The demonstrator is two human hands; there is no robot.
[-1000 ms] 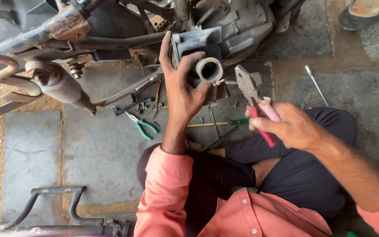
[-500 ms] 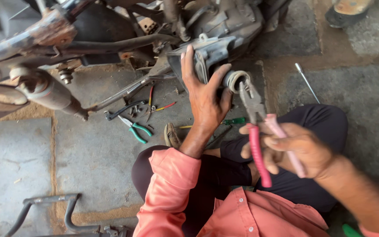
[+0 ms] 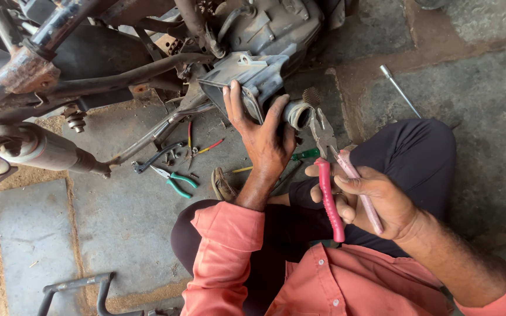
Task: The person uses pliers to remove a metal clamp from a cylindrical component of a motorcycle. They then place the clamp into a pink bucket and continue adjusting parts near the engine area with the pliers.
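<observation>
Concrete floor (image 3: 118, 228), scattered pliers (image 3: 174, 178), rod (image 3: 399, 89)

Pliers (image 3: 336, 175) had red and pink handles; the shirt sleeve (image 3: 221, 251) was salmon; floor pliers (image 3: 174, 180) had green grips.

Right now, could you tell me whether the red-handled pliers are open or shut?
Open: the pliers in the right hand have spread handles, jaws parted beside the pipe end.
</observation>
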